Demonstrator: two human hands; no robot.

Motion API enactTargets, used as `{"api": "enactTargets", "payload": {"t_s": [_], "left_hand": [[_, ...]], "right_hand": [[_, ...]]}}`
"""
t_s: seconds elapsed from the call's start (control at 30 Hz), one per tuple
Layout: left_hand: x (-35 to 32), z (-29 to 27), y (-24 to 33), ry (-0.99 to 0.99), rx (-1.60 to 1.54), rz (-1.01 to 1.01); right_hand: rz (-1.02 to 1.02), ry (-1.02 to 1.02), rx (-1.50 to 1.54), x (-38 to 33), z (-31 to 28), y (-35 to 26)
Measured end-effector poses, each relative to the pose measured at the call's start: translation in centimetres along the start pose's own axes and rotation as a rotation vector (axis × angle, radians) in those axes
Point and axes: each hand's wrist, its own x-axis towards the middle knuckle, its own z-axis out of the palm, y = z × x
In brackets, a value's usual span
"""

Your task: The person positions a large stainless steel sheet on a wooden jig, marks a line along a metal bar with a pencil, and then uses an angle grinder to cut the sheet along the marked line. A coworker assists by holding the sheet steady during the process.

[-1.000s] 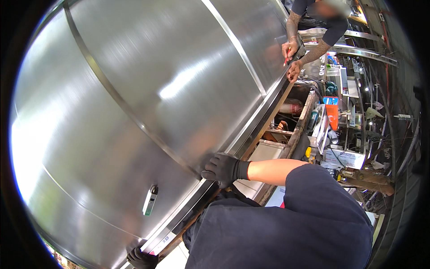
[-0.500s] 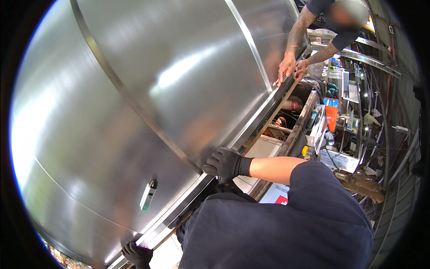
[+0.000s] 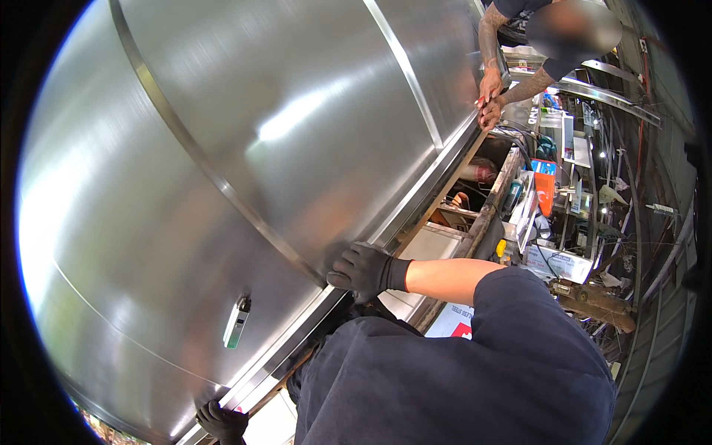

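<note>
A large brushed metal sheet (image 3: 245, 141) with raised metal strips fills the left and middle of the view. A shiny metal edging (image 3: 415, 189) runs diagonally along its near side. My right hand (image 3: 363, 271), in a black glove, is closed over this edging near its middle. Farther down the same edge, at the lower left, my left hand (image 3: 222, 421), also black-gloved, curls over it, its fingers partly hidden. Between them, on the sheet, lies a small silver and green tool (image 3: 236, 323) with a dark end; its kind is unclear.
At the top right, a co-worker's hands (image 3: 489, 107) hold something small and red at the far edging. Right of the sheet run a wooden beam (image 3: 493, 200) and open compartments. Beyond lie an orange box (image 3: 544, 189), metal strips, cables and a log (image 3: 593, 304).
The co-worker's hands have moved up along the edging toward the far corner and closer together. My hands keep their places on the edging; the view has shifted slightly.
</note>
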Motion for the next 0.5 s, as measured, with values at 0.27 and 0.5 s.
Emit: {"api": "enactTargets", "payload": {"t_s": [0.27, 0.5], "left_hand": [[1.3, -1.4, 0.6, 0.052, -0.017, 0.057], [0.8, -0.2, -0.2, 0.054, 0.003, 0.051]], "right_hand": [[-0.012, -0.057, -0.007, 0.2, -0.4, 0.1], [0.007, -0.043, 0.016, 0.2, -0.5, -0.1]]}}
